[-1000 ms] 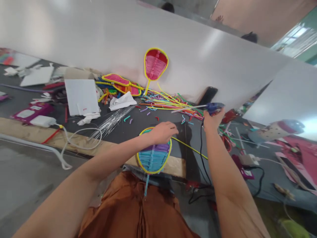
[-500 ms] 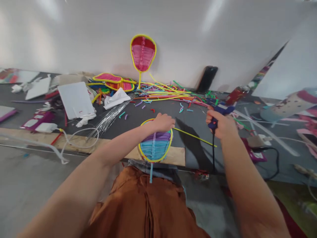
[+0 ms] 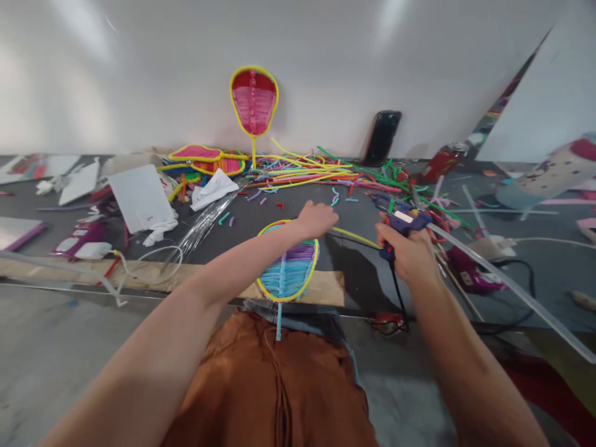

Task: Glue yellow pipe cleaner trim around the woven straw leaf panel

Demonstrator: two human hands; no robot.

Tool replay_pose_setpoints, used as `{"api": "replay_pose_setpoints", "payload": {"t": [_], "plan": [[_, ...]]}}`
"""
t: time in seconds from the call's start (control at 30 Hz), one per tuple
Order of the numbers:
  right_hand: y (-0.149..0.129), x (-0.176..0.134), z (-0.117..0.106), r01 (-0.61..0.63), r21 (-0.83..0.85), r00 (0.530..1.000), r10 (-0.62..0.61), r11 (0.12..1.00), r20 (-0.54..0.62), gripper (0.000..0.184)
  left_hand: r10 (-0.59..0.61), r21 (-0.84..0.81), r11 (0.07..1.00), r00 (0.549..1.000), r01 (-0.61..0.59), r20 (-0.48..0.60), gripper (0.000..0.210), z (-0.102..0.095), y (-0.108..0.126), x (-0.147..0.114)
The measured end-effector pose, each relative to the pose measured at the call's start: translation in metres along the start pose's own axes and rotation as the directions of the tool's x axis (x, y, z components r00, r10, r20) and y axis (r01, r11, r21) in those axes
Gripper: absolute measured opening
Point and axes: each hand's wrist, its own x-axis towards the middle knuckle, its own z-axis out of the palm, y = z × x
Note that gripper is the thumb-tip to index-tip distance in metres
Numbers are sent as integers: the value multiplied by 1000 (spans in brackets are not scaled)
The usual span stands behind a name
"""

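Observation:
My right hand [image 3: 410,251] is wrapped around a blue glue gun [image 3: 403,222], its nozzle pointing left and a long clear glue stick [image 3: 503,288] trailing from its back. A yellow pipe cleaner [image 3: 356,236] runs from the closed fingers of my left hand [image 3: 318,220] toward the glue gun. Below that hand, at the table edge, lies a fan-shaped piece [image 3: 288,276] of blue and purple pipe cleaners with a yellow rim and a blue stem. My left forearm and hand hide part of its upper side.
A pink and red fan [image 3: 254,102] stands against the wall behind a heap of pipe cleaners [image 3: 307,174]. A phone [image 3: 382,138] leans at the back. To the right are a red can [image 3: 444,161] and a spotted bottle [image 3: 554,171]; papers [image 3: 141,197] and cables lie left.
The glue gun has moved lower and slightly left, with more of its glue stick showing. My left hand has shifted a little right, off the fan's upper edge. The view has turned slightly.

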Motion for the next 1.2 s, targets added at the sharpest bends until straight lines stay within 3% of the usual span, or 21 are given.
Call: {"api": "replay_pose_setpoints", "payload": {"t": [0.13,0.2,0.27,0.33,0.4,0.47,0.53,0.57,0.6,0.7,0.77,0.83,0.93,1.2], "plan": [[2,-2,-5,-22,-55,1000,20,998,-23,14,-30,68,997,970,47,-241,32,-10,-24,-7],[2,-6,-4,-32,-101,999,33,994,4,12,-52,0,998,944,55,-326,37,-15,-33,-23],[1,-16,-2,-62,-132,996,69,989,52,14,-93,-140,989,906,38,-413,33,-18,-35,-54],[1,-31,3,-107,-144,985,125,984,119,17,-163,-324,946,886,15,-434,20,-16,-31,-100],[2,-51,10,-143,-149,970,169,978,177,20,-225,-522,851,937,56,-267,21,-7,-25,-152],[6,-71,21,-164,-153,958,194,975,212,23,-216,-719,668,975,190,57,32,10,-16,-199],[13,-88,35,-176,-183,944,219,967,247,22,-75,-840,395,925,371,373,40,33,-6,-233],[17,-95,42,-165,-204,944,214,965,252,22,-30,-860,253,892,443,451,41,46,1,-243],[21,-100,49,-138,-230,948,196,963,250,22,13,-870,135,877,474,480,40,60,8,-248],[30,-110,65,-37,-324,971,110,945,211,23,-14,-890,-203,907,409,420,48,95,29,-247],[34,-113,71,6,-397,977,80,918,200,25,-52,-824,-452,911,343,408,49,109,42,-239],[36,-115,74,35,-454,973,72,890,218,27,-78,-748,-603,912,279,403,48,116,53,-231],[37,-118,75,62,-506,969,70,860,238,33,-90,-697,-679,917,230,390,50,118,63,-224],[34,-119,76,88,-573,963,77,815,258,34,-121,-657,-738,928,153,352,50,126,72,-220]]}}
